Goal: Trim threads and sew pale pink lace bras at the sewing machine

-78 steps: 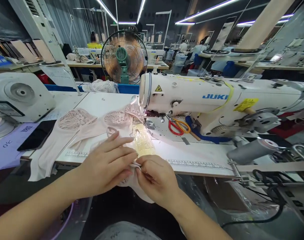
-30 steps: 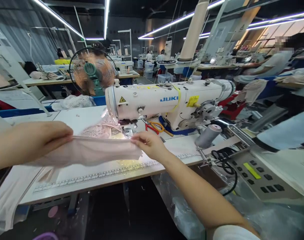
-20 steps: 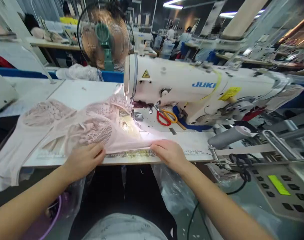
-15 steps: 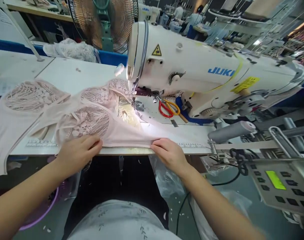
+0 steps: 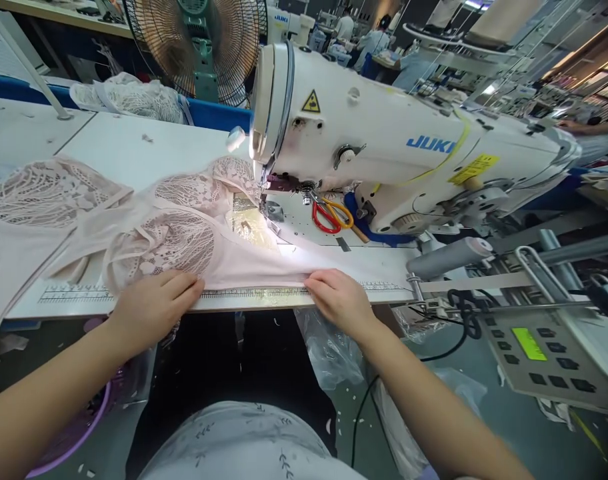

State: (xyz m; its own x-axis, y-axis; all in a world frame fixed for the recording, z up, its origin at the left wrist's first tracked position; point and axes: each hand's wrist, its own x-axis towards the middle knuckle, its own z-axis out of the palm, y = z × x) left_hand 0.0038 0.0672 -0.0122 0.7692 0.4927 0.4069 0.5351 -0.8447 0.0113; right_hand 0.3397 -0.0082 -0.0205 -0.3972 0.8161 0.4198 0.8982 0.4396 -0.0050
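A pale pink lace bra (image 5: 244,263) lies along the table's front edge. My left hand (image 5: 157,303) grips its lower edge just below a lace cup, fingers closed. My right hand (image 5: 337,297) pinches the far end of its band, so the band is stretched straight between both hands. Just below the band runs a printed ruler strip (image 5: 264,293) on the table. More pink lace pieces (image 5: 54,193) lie to the left. Behind the band is the needle area of a white sewing machine (image 5: 374,127), its lamp lighting the cloth.
Scissors (image 5: 331,215) with red and yellow handles lie under the machine arm. A grey roller (image 5: 449,259) and a control panel (image 5: 547,353) stand at the right. A fan (image 5: 201,53) and white lace pieces (image 5: 129,100) are behind the table. A purple-rimmed bin (image 5: 79,433) is below left.
The band's lower edge has lifted slightly off the table's front edge, showing more of the ruler. Both hands keep their hold. The whole view has shifted slightly.
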